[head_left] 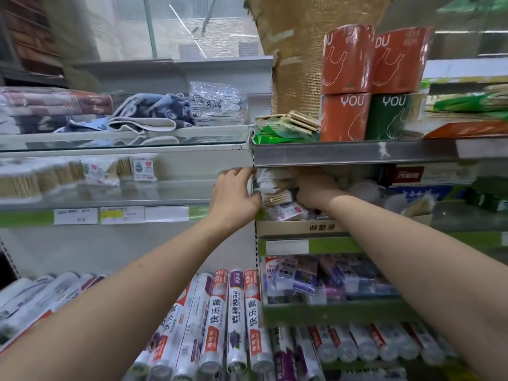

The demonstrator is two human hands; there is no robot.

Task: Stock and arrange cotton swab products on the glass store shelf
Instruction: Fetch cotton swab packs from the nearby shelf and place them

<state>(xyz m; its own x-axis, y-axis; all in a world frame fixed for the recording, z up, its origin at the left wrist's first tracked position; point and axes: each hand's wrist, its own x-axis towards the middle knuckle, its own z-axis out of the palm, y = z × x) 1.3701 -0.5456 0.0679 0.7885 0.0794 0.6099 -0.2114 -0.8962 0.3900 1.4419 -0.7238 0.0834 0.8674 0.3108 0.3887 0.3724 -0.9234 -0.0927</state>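
A bundle of clear cotton swab packs (275, 192) sits in a cardboard box (299, 227) on the right-hand shelf, under a metal shelf lip. My left hand (235, 196) holds the bundle's left side with curled fingers. Reaching into the box, my right hand (316, 192) grips the bundle's right side; its fingertips are hidden behind the packs. More cotton swab packs (68, 174) lie in a row on the glass shelf (110, 199) to the left.
Folded towels (82, 111) and a clear bag lie on the upper glass shelf. Red and green bag rolls (368, 86) stand on the metal shelf (343, 154) above the box. Cling-film rolls (236, 320) and small packets fill the lower shelves.
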